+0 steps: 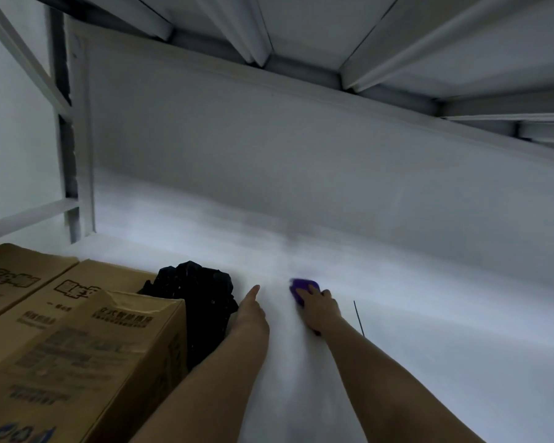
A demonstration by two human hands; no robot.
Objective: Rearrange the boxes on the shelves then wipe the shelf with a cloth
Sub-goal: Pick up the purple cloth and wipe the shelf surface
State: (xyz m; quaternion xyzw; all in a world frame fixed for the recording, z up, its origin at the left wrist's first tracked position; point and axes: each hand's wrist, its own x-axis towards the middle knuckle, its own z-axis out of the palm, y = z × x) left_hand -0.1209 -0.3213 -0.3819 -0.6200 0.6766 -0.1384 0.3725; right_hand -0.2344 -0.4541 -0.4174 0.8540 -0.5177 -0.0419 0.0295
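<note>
Your right hand presses the purple cloth flat to scrub the shelf; your left hand, fingers straight, braces beside the boxes.

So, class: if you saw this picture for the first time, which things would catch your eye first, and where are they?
The purple cloth stands out most, pressed under the right hand on the white shelf, near the middle. Just left of it the left hand lies with fingers straight, beside a crumpled black bag. Brown cardboard boxes fill the lower left corner.
</note>
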